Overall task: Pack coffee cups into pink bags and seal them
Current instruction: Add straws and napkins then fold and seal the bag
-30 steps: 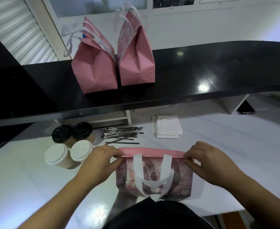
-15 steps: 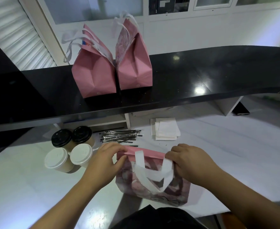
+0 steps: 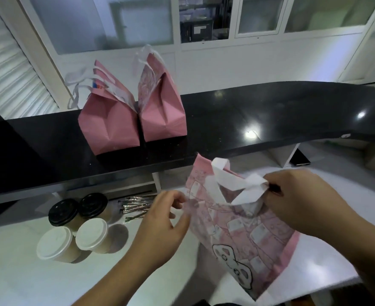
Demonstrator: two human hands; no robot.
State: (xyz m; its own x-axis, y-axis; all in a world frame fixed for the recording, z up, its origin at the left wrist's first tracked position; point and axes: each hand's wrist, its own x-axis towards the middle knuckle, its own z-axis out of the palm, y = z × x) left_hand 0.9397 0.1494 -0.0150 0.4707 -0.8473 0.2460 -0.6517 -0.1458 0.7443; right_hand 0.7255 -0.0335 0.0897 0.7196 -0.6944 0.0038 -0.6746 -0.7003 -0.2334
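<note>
A flat pink printed bag (image 3: 244, 230) hangs tilted above the white table (image 3: 27, 281). My right hand (image 3: 301, 202) pinches its white handles (image 3: 237, 184) and holds it up. My left hand (image 3: 160, 228) is at the bag's left edge, fingers loosely curled; whether it pinches the fabric is blurred. Four lidded coffee cups stand at the left: two with black lids (image 3: 78, 210) behind, two with white lids (image 3: 71, 239) in front. Two packed pink bags (image 3: 133, 115) stand on the black counter (image 3: 270, 111).
A pile of silver twist ties (image 3: 135, 204) lies behind my left hand, under the counter's overhang. A dark phone (image 3: 299, 160) lies at the far right under the counter. The table's front edge runs close to my body.
The bag was lying flat on the table with both hands at its top edge. Now my right hand has lifted it by the handles, up and to the right; my left hand has loosened.
</note>
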